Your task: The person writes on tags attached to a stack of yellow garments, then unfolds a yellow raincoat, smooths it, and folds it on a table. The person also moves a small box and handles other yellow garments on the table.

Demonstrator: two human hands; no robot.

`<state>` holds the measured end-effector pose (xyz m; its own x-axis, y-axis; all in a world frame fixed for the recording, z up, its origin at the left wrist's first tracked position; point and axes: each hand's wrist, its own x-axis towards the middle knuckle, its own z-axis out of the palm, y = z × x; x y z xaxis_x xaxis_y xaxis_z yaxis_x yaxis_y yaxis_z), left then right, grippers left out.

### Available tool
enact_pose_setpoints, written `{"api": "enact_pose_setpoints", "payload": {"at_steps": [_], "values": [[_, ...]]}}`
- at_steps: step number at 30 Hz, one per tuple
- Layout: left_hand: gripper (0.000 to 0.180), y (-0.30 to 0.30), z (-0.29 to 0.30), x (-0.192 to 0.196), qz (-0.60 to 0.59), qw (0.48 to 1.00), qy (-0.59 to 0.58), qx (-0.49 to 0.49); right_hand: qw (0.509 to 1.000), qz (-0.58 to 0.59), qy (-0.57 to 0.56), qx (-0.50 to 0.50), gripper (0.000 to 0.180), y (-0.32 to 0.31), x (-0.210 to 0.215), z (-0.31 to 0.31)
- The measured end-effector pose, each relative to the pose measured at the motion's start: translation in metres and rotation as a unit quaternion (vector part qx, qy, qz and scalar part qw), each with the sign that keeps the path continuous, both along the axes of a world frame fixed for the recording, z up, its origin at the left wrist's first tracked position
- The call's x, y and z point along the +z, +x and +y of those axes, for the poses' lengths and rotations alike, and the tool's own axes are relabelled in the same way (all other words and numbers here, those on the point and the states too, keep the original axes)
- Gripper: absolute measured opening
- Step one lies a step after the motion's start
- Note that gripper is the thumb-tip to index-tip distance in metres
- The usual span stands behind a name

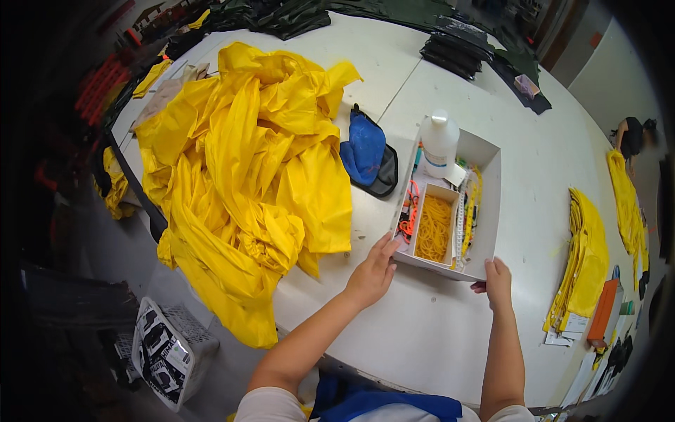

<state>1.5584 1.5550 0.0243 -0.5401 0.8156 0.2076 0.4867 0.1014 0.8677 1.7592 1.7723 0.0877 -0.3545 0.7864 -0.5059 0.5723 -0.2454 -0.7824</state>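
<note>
A shallow white box (488, 204) sits on the white table in front of me. My left hand (373, 274) grips its near left corner, fingers against the side wall. At the near right corner, my right hand (498, 283) is closed on the wall, with fingertips curled under the edge. Inside stand a white bottle (439, 149) with a white cap and a small carton (446, 191) of yellow rubber bands (432, 228). Orange cord (410, 209) lies left of the carton. A white strip with marks (460, 228) and yellow items (474, 204) lie to its right.
A large heap of yellow fabric (246, 169) covers the table's left. Between heap and box lies a blue and grey pouch (367, 151). Folded yellow pieces (582, 257) lie at the right, dark folded stacks (457, 53) at the back. A white basket (165, 352) stands on the floor.
</note>
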Motion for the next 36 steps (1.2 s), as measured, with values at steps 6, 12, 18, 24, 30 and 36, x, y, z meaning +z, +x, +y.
{"api": "enact_pose_setpoints", "payload": {"at_steps": [6, 12, 18, 24, 30, 36], "values": [[0.061, -0.024, -0.012, 0.01, 0.093, 0.987, -0.129, 0.002, 0.977, -0.024, 0.193, 0.085, 0.03, -0.058, -0.023, 0.087], [0.056, -0.024, -0.048, -0.037, 0.184, 0.954, -0.237, 0.02, 0.958, -0.026, 0.254, 0.133, 0.029, -0.174, -0.034, 0.178], [0.052, -0.027, -0.048, -0.035, 0.168, 0.961, -0.219, 0.027, 0.955, 0.018, 0.269, 0.124, 0.032, -0.286, -0.034, 0.22], [0.048, -0.026, -0.057, -0.046, 0.163, 0.977, -0.133, 0.036, 0.958, 0.112, 0.265, -0.02, 0.059, -0.331, -0.048, 0.197], [0.086, -0.097, -0.081, 0.053, 0.351, 0.876, -0.02, 0.33, 0.941, 0.127, 0.26, 0.176, 0.05, -0.195, -0.059, 0.051], [0.05, -0.211, -0.123, 0.122, 0.06, 0.918, -0.049, 0.388, 0.951, 0.107, 0.181, 0.225, 0.05, -0.09, -0.041, -0.026]]}}
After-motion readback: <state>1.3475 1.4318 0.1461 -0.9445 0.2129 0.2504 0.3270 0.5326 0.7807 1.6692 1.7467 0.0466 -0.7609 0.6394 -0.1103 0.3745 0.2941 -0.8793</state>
